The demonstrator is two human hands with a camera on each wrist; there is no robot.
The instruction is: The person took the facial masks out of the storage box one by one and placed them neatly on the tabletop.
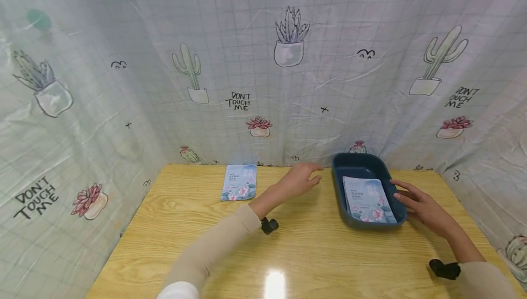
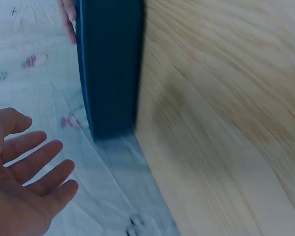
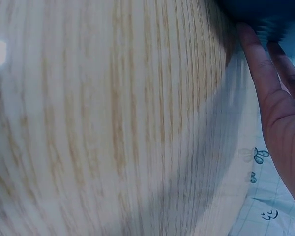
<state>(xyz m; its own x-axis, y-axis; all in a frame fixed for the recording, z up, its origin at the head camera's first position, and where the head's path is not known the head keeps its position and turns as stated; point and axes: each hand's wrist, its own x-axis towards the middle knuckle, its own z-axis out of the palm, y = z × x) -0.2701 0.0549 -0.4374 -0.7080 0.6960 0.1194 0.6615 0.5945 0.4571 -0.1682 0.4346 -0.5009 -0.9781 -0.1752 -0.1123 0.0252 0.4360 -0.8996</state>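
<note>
A dark blue plastic basin (image 1: 341, 205) stands at the right of the table, with a small stack of sachets (image 1: 368, 200) printed with pink lotus flowers lying in it. My right hand (image 1: 424, 207) rests at the basin's right side, fingers extended along its rim and wall. To the left of the basin my left hand (image 1: 298, 181) hovers with fingers spread, holding nothing; the left wrist view shows its open palm and the basin's side (image 2: 110, 69) a short way off. Another lotus-printed sachet (image 1: 239, 182) lies flat on the table, left of my left forearm.
The wooden table (image 1: 197, 235) has a light yellow grain. A hanging cloth (image 1: 230, 70) printed with cacti surrounds it at the back and both sides, close behind the basin. Black wrist-worn devices (image 1: 269, 225) sit at both wrists.
</note>
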